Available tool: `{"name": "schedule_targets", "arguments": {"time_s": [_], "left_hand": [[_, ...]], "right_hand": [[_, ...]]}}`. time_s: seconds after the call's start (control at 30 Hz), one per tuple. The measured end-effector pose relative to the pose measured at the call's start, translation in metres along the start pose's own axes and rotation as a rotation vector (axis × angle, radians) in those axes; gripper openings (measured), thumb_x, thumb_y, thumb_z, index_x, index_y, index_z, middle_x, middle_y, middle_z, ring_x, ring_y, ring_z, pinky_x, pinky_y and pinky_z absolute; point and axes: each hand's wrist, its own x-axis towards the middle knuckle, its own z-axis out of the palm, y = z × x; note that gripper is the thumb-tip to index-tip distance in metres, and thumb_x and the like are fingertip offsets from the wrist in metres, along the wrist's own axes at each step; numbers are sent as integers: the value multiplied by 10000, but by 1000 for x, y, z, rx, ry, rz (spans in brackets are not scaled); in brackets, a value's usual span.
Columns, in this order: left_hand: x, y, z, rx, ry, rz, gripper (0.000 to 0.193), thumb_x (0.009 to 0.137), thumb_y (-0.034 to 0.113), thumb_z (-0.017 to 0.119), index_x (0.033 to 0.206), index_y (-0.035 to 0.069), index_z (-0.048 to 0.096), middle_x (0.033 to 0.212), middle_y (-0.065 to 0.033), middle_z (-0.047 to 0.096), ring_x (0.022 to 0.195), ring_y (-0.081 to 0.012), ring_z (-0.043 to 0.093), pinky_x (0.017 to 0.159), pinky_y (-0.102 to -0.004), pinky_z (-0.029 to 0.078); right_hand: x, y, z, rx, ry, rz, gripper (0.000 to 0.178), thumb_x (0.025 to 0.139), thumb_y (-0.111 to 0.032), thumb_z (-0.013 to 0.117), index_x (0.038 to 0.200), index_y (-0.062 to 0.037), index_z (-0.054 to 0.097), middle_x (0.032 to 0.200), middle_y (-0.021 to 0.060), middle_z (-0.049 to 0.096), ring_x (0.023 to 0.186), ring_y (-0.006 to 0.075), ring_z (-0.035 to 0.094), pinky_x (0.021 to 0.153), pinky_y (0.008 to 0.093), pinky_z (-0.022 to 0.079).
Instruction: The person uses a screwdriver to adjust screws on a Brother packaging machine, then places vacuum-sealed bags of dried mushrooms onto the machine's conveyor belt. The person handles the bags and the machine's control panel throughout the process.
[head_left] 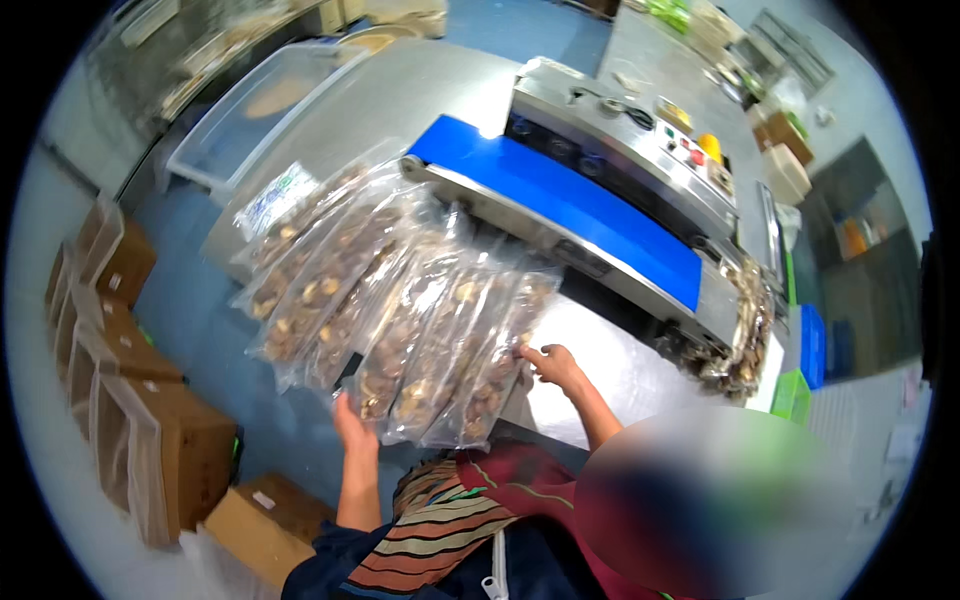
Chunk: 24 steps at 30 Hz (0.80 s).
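Several clear plastic bags of dried mushrooms point(400, 300) lie fanned out side by side on a steel table point(390, 110), their tops pointing toward the blue conveyor belt point(560, 200) of a band sealing machine point(620, 130). My left hand point(352, 425) supports the lower ends of the left bags from underneath. My right hand point(550, 365) grips the lower right corner of the rightmost bag with its fingertips. A further filled bag point(745, 330) hangs at the belt's right end.
Open cardboard boxes point(130, 400) lined with plastic stand on the blue floor at left. A clear plastic bin point(260, 110) sits at the table's far end. Blue and green crates point(805, 360) stand at right. A white surface point(620, 370) lies before the machine.
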Motion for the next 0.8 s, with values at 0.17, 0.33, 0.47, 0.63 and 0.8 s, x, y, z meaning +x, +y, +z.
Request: {"name": "schedule_targets", "arguments": {"time_s": [0.17, 0.33, 0.47, 0.63, 0.8], "left_hand": [[-43, 24, 23, -32, -84, -40, 468, 912, 379, 443, 1242, 47, 458, 1212, -97, 529, 1061, -259, 544, 903, -422, 438], [-45, 2, 7, 54, -78, -74, 540, 914, 463, 405, 1285, 71, 424, 1219, -87, 523, 1064, -274, 529, 891, -441, 432], [-82, -5, 26, 208, 78, -51, 632, 843, 570, 459, 1256, 92, 438, 1210, -91, 514, 1011, -260, 527, 849, -414, 417], [-109, -21, -14, 247, 477, -19, 698, 815, 571, 508, 1306, 96, 366, 1272, -91, 440, 1095, -254, 475, 917, -413, 370], [-113, -22, -1, 351, 674, 217, 383, 851, 386, 569, 1047, 61, 518, 884, -29, 542, 838, -135, 523, 688, -281, 414]], "right_hand": [[27, -92, -163, 23, 709, -713, 165, 834, -170, 579, 850, -24, 655, 756, 156, 634, 637, 212, 621, 603, 296, 476], [116, -167, -310, -295, 894, -610, 452, 873, -314, 508, 1217, -22, 483, 929, 266, 615, 913, 420, 577, 816, 459, 443], [202, -187, -353, -615, 860, -485, 554, 905, -412, 433, 1241, 28, 447, 1211, 249, 500, 1209, 377, 421, 1002, 435, 349], [245, -189, -373, -1185, 571, -457, 363, 927, -222, 331, 1231, -184, 525, 1136, 165, 581, 1036, 353, 560, 864, 481, 444], [237, -165, -395, -1412, 655, -566, 294, 919, -216, 379, 1137, -126, 554, 1007, 148, 613, 959, 346, 586, 801, 482, 463]]}}
